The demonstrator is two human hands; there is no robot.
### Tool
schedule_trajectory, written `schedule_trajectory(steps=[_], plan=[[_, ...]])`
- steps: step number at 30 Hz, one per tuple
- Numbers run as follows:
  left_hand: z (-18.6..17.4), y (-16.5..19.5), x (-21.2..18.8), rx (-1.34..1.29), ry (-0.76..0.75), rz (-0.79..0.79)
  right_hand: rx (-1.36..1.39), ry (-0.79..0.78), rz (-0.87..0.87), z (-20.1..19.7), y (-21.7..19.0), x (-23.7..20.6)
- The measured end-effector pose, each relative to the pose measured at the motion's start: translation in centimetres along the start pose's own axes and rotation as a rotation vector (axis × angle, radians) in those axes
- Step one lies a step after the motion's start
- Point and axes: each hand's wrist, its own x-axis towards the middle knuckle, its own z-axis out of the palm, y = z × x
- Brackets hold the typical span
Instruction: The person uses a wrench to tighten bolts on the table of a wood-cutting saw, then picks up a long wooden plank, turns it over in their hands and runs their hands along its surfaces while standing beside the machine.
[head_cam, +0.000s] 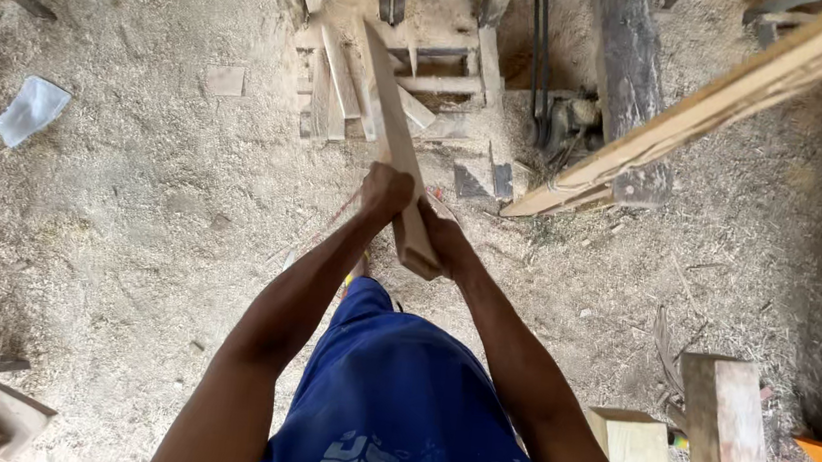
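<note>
Both hands grip one narrow wooden board [396, 139] near its close end. The left hand [385, 191] is closed around the board's left edge, a little farther up its length; the right hand [443, 242] is closed on the right side, just beside the cut end and slightly nearer the body. The board slants up and away from the hands, tilted a little to the left, its far end over a pile of wooden offcuts [365, 86] lying in the sawdust ahead of the hands. Farther ahead and to the right of the right hand a long pale plank [725, 101] runs diagonally. Well to the left of the left hand a white scrap [31, 109] lies on the sawdust-covered floor [130, 224]. Below the right forearm stand two wooden blocks [728, 432].
</note>
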Motion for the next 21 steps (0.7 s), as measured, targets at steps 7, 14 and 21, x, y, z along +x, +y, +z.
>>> schedule_trajectory(steps=[7,14,21], plan=[[0.9,-11.8,-9.8,0.083,-0.024,-0.128,-0.627,0.122,0.024,0.6,7.3,-6.1],[-3.2,-15.9,-14.1,-0.094,0.127,-0.167,-0.859,0.120,-0.143,4.5,9.0,-7.1],[-12.3,-16.4,-17.8,-0.205,0.289,0.074,-0.838,0.206,-0.697,13.0,7.5,-9.2]])
